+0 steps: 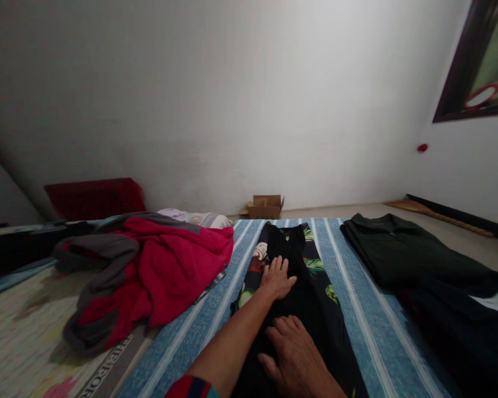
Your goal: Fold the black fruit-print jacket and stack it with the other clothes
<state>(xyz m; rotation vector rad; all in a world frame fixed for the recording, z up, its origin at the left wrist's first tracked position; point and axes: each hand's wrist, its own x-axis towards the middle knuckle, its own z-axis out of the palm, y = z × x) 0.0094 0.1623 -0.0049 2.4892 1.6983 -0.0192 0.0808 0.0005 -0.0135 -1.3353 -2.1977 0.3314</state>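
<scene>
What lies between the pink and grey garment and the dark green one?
Head view: a black patterned garment on the striped sheet, under the left hand and right hand.

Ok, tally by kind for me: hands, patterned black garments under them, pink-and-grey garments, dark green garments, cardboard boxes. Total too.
Left hand and right hand: 2
Patterned black garment: 1
Pink-and-grey garment: 1
Dark green garment: 1
Cardboard box: 1
Total: 6

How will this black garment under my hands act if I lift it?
The black garment will probably sag, since it looks like soft, thin cloth. Lying flat on the striped sheet, it seems unlikely to roll or tip.
</scene>
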